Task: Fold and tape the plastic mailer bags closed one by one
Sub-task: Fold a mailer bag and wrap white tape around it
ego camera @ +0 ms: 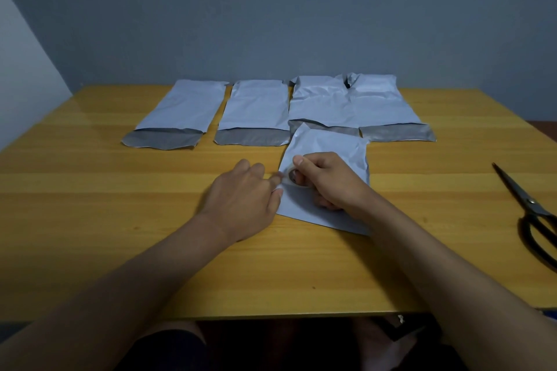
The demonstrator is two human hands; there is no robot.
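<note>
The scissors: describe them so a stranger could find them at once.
Start at the wooden table and follow its right edge toward the near corner. There lie the scissors, alone, blades pointing away. They are black, unlike the pale mailer bags.

a wooden desk (120,220) with a yellowish grain is filling most of the view, its boards running left to right. a pair of black scissors (526,209) is lying flat near the right edge of the desk, blades closed and pointing toward the far edge, handle loops lying toward the near right corner and partly cut off by the frame. a grey-blue wall (271,9) is standing behind the far edge. a paler wall section (21,69) is showing beyond the far left corner. dark floor is showing below the near edge.
</note>
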